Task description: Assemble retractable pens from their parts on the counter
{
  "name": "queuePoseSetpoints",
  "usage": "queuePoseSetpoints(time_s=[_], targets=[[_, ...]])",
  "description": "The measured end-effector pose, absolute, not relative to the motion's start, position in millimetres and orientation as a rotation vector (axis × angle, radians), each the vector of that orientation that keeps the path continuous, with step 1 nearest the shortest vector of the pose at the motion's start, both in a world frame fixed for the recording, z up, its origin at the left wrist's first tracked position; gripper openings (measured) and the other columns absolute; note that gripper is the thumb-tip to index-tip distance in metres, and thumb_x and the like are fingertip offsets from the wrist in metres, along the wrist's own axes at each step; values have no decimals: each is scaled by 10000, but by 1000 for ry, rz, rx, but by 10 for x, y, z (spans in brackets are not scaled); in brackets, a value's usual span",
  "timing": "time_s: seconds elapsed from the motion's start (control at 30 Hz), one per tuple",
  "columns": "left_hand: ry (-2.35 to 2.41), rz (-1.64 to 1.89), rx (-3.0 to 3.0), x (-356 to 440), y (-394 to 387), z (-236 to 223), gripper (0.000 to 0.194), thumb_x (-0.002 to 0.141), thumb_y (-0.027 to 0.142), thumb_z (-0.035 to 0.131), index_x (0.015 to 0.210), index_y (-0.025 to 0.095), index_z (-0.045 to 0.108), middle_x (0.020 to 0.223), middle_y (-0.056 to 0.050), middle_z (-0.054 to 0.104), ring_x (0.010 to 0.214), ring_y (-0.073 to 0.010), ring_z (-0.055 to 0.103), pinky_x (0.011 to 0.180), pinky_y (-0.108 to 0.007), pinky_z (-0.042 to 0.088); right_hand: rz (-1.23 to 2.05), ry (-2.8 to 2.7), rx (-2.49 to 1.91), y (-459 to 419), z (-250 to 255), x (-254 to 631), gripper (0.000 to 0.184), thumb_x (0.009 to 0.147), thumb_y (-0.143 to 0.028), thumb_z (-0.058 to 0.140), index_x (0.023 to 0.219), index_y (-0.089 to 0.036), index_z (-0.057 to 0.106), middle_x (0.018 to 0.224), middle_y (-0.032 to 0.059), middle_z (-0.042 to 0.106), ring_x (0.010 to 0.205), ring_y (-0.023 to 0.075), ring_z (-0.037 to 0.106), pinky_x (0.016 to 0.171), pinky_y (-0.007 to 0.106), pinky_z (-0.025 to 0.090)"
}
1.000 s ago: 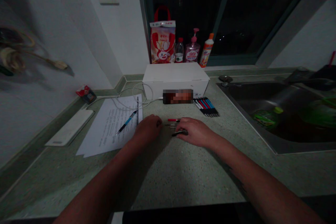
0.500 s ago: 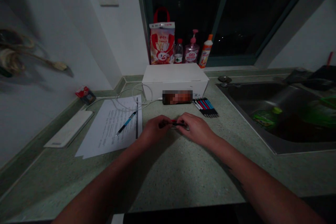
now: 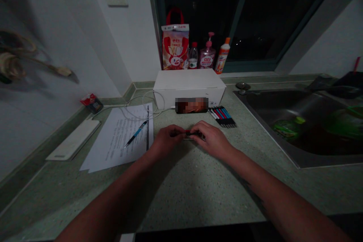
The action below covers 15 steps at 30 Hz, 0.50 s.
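Above the counter my left hand (image 3: 167, 140) and my right hand (image 3: 212, 137) meet, fingers closed on a thin red and black pen (image 3: 187, 132). The left fingers pinch its left part and the right fingers its black right part; both ends are largely hidden. Just behind my hands, a phone (image 3: 192, 106) leans on a white box (image 3: 190, 79), with a cable plugged in. To the right of the phone lies a row of several pens (image 3: 222, 116) in white, red and blue with black grips. A blue and black pen (image 3: 136, 134) rests on printed sheets (image 3: 116, 141) at the left.
A white flat object (image 3: 74, 140) and a small red and dark packet (image 3: 92, 103) lie along the left wall. Behind the box stand a red bag (image 3: 175, 47), a pump bottle (image 3: 207, 56) and other bottles. On the right is a steel sink (image 3: 263, 102) containing a green bottle (image 3: 290, 127).
Both hands stay in nearly the same place. The fingers have shifted slightly on the pen, and its red part shows between them a little differently.
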<state>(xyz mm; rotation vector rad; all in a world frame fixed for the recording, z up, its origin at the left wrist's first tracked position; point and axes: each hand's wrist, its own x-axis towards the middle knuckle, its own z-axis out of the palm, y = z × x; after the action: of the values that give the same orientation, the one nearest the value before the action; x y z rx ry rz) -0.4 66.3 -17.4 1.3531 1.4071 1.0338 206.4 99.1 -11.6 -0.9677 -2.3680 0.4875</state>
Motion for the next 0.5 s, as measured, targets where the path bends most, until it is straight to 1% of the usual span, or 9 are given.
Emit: queuePoseSetpoints(time_s=[0.1, 0.27, 0.3, 0.37, 0.43, 0.5], targets=[[1385, 1060, 1345, 0, 659, -160, 124, 750, 281, 729, 816, 176, 717, 704, -10, 737, 638, -147, 653, 622, -262, 487, 535, -2334, -1017, 994, -107, 2057, 50, 974, -227, 653, 1001, -194, 679, 982, 62, 713, 886, 198, 654, 760, 308, 457], [1414, 1084, 1389, 38, 644, -172, 119, 747, 290, 737, 807, 189, 718, 771, -22, 771, 732, -178, 705, 702, -293, 544, 706, -2284, -1090, 1009, -135, 2041, 184, 1031, -236, 523, 1001, -207, 702, 964, 57, 759, 882, 202, 687, 793, 325, 470], [1421, 1087, 1396, 43, 643, -178, 118, 750, 293, 732, 806, 191, 716, 776, -24, 773, 737, -182, 709, 706, -296, 549, 742, -2267, -1082, 1010, -145, 2039, 179, 1029, -242, 523, 1017, -208, 698, 972, 57, 761, 880, 200, 688, 792, 323, 471], [1433, 1092, 1409, 44, 643, -182, 118, 760, 300, 720, 806, 193, 710, 779, -25, 771, 739, -184, 712, 707, -299, 552, 798, -2232, -1070, 1009, -161, 2037, 135, 993, -255, 583, 1079, -208, 675, 958, 47, 755, 843, 193, 681, 759, 312, 469], [1440, 1109, 1410, 37, 642, -175, 116, 761, 301, 718, 801, 193, 702, 779, -27, 765, 737, -183, 713, 706, -297, 553, 813, -2205, -1078, 1005, -165, 2039, 177, 940, -242, 643, 1114, -209, 648, 890, 24, 730, 766, 179, 656, 697, 293, 451], [1437, 1131, 1402, 29, 641, -165, 111, 751, 293, 726, 791, 193, 697, 781, -29, 762, 737, -180, 713, 713, -297, 554, 792, -2189, -1097, 1001, -156, 2043, 168, 925, -238, 645, 1090, -210, 642, 805, 1, 688, 702, 169, 619, 647, 280, 420]])
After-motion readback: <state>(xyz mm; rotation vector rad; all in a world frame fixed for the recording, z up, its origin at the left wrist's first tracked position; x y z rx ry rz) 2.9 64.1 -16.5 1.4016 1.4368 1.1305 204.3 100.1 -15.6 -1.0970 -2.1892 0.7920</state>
